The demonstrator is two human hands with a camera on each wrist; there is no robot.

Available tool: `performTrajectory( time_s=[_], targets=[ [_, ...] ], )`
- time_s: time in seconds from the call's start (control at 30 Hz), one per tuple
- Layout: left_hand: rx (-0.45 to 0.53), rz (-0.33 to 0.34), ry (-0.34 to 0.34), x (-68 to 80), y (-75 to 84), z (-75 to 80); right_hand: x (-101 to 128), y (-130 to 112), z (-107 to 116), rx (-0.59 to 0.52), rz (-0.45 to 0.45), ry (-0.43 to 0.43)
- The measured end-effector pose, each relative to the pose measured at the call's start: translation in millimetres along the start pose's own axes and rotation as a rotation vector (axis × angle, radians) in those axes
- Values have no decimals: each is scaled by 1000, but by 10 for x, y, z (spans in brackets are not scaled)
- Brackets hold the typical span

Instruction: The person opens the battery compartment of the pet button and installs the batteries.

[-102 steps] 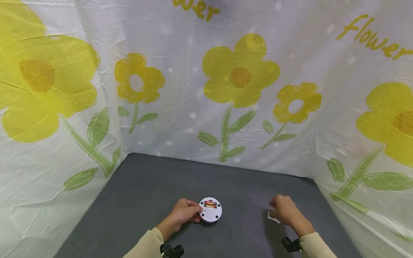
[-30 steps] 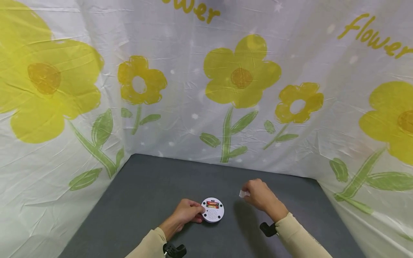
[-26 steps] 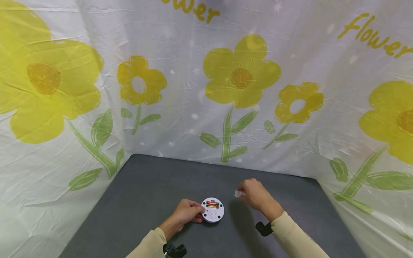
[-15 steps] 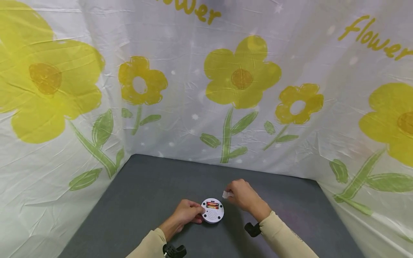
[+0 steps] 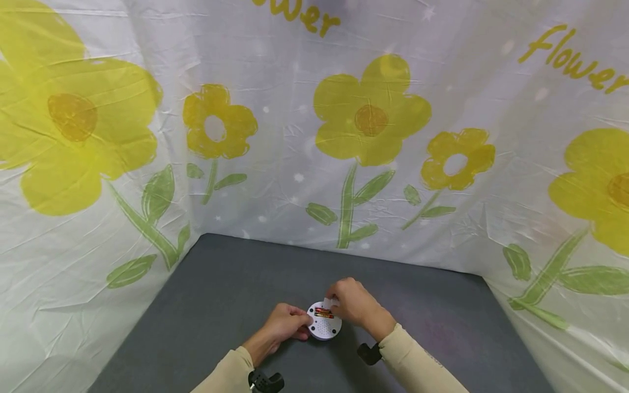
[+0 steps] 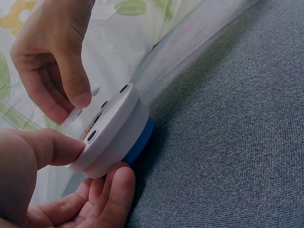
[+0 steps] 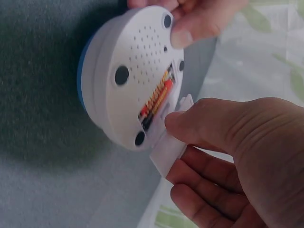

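Observation:
A round white device (image 7: 114,90) with a blue lower edge lies with its speaker holes, dark round feet and battery compartment facing up. Two red-and-gold batteries (image 7: 157,102) sit side by side in that compartment. My left hand (image 5: 282,327) grips the device's left rim, thumb on top and fingers below, as the left wrist view shows. Between thumb and fingers, my right hand (image 5: 356,305) pinches a small white battery cover (image 7: 168,153). In the right wrist view the cover is tilted at the edge of the compartment, its tabbed end near the batteries.
A dark grey table surface (image 5: 236,273) lies under the device. White curtains (image 5: 275,207) with yellow flowers stand behind and at both sides. Each wrist wears a black strap-on camera, such as the left one (image 5: 265,381).
My right hand picked up the white cover at the right and has carried it left to the device's upper edge. My left hand has kept its grip on the rim.

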State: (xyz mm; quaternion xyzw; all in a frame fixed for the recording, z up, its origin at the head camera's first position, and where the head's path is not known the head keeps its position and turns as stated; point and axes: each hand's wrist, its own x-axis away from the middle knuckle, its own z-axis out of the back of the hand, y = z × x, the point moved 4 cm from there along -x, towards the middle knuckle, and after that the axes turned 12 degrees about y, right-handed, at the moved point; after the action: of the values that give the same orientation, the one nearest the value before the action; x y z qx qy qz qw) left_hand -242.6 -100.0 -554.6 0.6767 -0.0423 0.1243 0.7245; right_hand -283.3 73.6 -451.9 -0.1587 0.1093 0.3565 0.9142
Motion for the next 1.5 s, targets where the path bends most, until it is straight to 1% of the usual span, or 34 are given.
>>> performTrajectory(
  time_s=[0.13,0.4,0.77,1.07,1.17,1.3,1.5],
  targets=[
    [-3,1,1,-6,-10,-9,-3,-43,-53,-17,1,-14],
    [-7,7,-9,-6,10,-24,-9,-82,-125,-3,45,4],
    [-10,-2,-10,-5,28,-12,-14,-122,-162,-4,18,-9],
    [-27,7,-10,13,26,4,-10,-151,-177,2,78,38],
    [-25,9,-8,17,20,7,0,-159,-181,8,83,48],
    [-18,5,-3,13,13,4,11,-120,-160,3,62,59],
    [-10,-3,6,2,-6,0,27,0,-81,20,24,93]
  ],
)
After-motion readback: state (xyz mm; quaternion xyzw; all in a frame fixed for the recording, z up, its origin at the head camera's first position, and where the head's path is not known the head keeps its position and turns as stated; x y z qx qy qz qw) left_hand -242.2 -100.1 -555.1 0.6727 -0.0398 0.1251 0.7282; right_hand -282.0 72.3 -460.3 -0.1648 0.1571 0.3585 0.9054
